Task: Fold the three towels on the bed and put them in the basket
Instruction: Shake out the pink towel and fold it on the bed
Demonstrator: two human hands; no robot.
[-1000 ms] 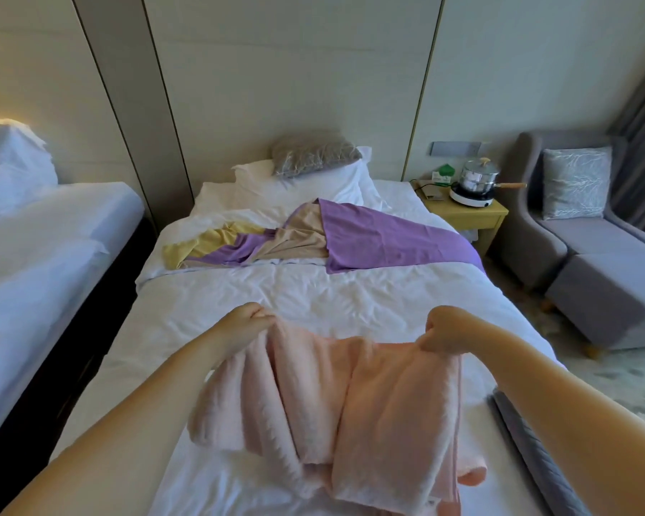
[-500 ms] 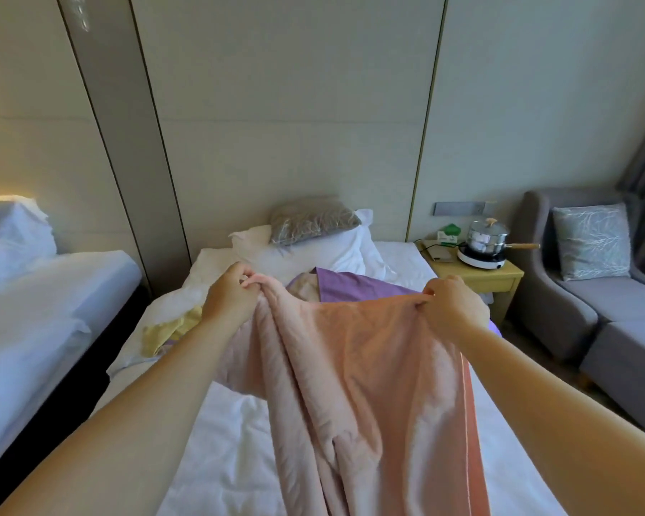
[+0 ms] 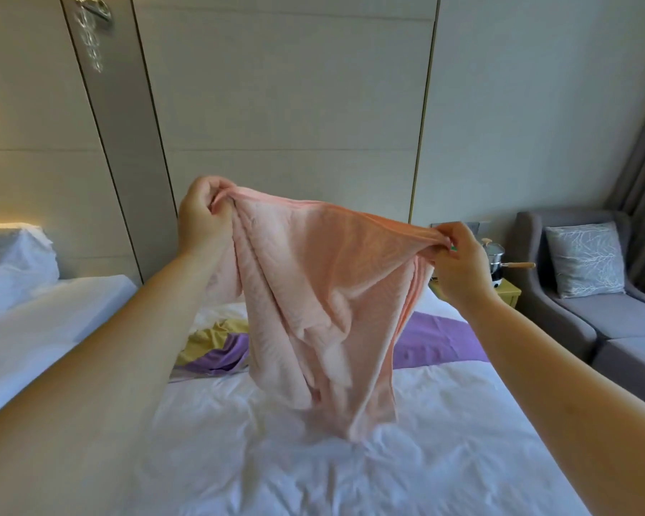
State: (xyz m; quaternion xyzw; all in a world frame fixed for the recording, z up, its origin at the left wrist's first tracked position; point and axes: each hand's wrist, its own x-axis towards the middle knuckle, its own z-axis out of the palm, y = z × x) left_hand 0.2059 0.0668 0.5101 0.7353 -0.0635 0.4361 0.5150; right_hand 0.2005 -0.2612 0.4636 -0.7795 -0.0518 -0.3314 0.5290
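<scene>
A pink towel (image 3: 324, 310) hangs in the air above the white bed (image 3: 313, 459), bunched in vertical folds, its lower end just over the sheet. My left hand (image 3: 202, 217) pinches its upper left corner and my right hand (image 3: 458, 258) pinches its upper right corner, with the top edge stretched between them. Behind it on the bed lie a purple cloth (image 3: 436, 340) and a yellow cloth (image 3: 209, 337), partly hidden by the towel. No basket is in view.
A second white bed (image 3: 34, 322) stands to the left across a dark gap. On the right are a yellow bedside table (image 3: 507, 292) with a steel pot (image 3: 494, 256), and a grey armchair (image 3: 592, 310) with a cushion.
Both hands have lifted the pink towel from the bed up to chest height and spread slightly apart. The view has tilted upward, hiding the pillows behind the towel.
</scene>
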